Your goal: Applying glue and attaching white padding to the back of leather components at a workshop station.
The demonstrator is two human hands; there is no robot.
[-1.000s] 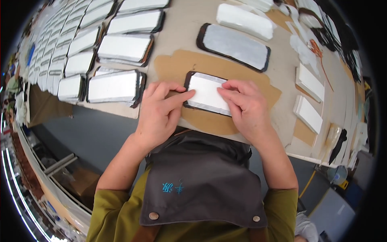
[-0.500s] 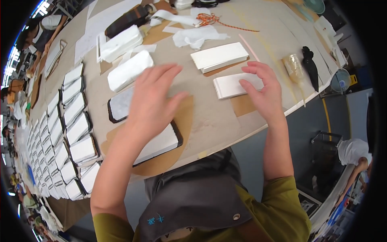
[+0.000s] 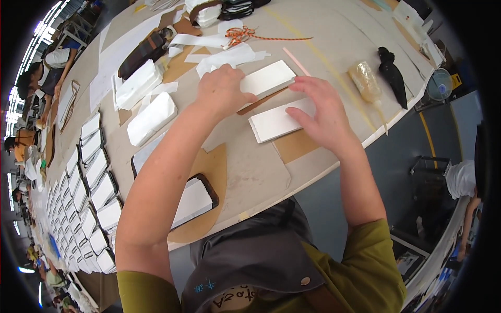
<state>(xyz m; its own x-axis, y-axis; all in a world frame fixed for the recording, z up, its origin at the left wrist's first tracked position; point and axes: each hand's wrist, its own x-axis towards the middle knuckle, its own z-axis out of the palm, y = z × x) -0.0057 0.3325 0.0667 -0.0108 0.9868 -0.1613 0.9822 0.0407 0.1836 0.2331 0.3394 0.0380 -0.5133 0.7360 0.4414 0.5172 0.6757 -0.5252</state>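
Two stacks of flat white rectangular pieces lie in front of me. My left hand is at the left end of the far white stack, its fingers bent and its thumb apart from them. Whether it presses on the stack I cannot tell. My right hand has its fingers spread, with the fingertips by the right end of that far stack. Its thumb reaches over the near white stack, hiding part of it. Brown card shows beneath both stacks. Left of them, my left forearm partly covers a dark-edged piece with a white top.
Many dark-edged white pieces stand in rows at the left. White bundles, orange cord and paper scraps lie farther back. A plastic bottle and a black wrapped object are near the right table edge. Other people work beyond.
My left hand has moved away from me and to the right, reaching the left end of the far stack. My right hand has moved slightly left, nearer that stack's right end.
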